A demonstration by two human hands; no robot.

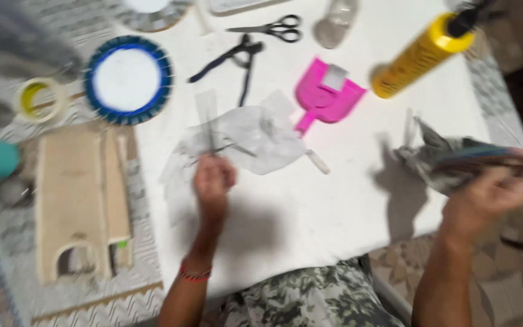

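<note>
My left hand [213, 181] is closed on a thin stick or wire [212, 136] that stands up over a crumpled clear plastic sheet [243, 136] on the white tabletop [310, 200]. My right hand [491, 191] is at the table's right edge, gripping a bundle of rolled grey paper with coloured strips [455, 158]. The picture is blurred by motion, so fine detail is lost.
A pink scoop-shaped tray [325, 94], black pliers [237, 57], scissors [273, 28] and a yellow bottle [422, 54] lie at the back. To the left are a blue-rimmed round plate [128, 79], a tape roll [39, 100] and a wooden cut-out [80, 200].
</note>
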